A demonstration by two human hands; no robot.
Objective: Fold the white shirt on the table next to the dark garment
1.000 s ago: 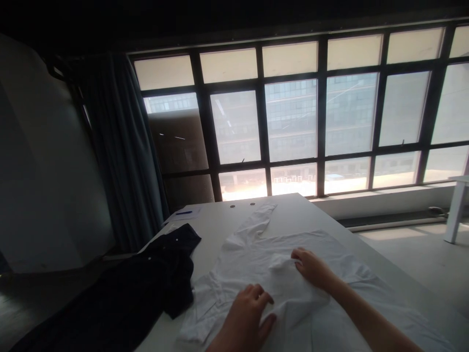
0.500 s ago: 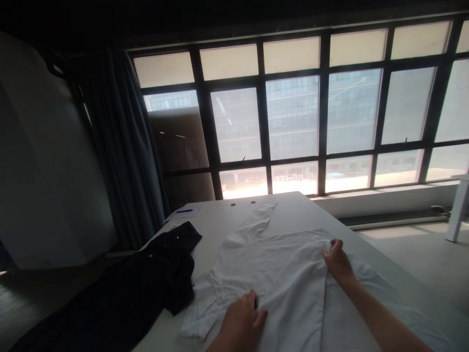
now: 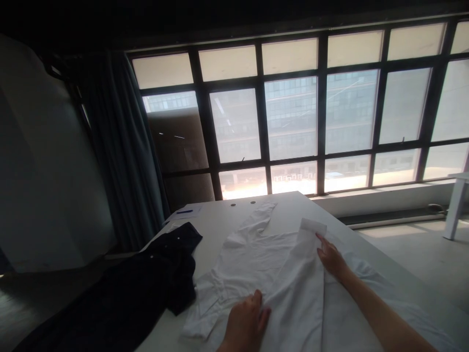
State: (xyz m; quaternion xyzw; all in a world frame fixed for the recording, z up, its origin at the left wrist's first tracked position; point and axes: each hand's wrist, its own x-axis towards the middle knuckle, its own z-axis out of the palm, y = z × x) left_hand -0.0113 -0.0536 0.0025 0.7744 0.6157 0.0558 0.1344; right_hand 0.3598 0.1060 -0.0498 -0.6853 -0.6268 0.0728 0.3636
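A white shirt (image 3: pixel 249 259) lies spread on a white table (image 3: pixel 289 201), creased near the middle. One long sleeve (image 3: pixel 302 278) is folded across it, its squared cuff end pointing to the far side. My right hand (image 3: pixel 331 259) rests on the cloth beside that sleeve, fingers extended and touching its edge. At the near edge of the picture, my left hand (image 3: pixel 246 322) lies on the shirt with its fingers apart. It is partly cut off by the frame. Neither hand visibly grips the fabric.
A dark garment (image 3: pixel 154 274) with small light buttons lies on the table's left side and hangs over the edge. Behind it are a paper sheet (image 3: pixel 186 211) and a blue pen (image 3: pixel 184 211). Large windows, a dark curtain (image 3: pixel 122 151) and a white table leg (image 3: pixel 454 210) surround the table.
The sleeve now lies flat across the shirt, its cuff reaching farther away. My right hand has let go and moved nearer and slightly left. My left hand has shifted little.
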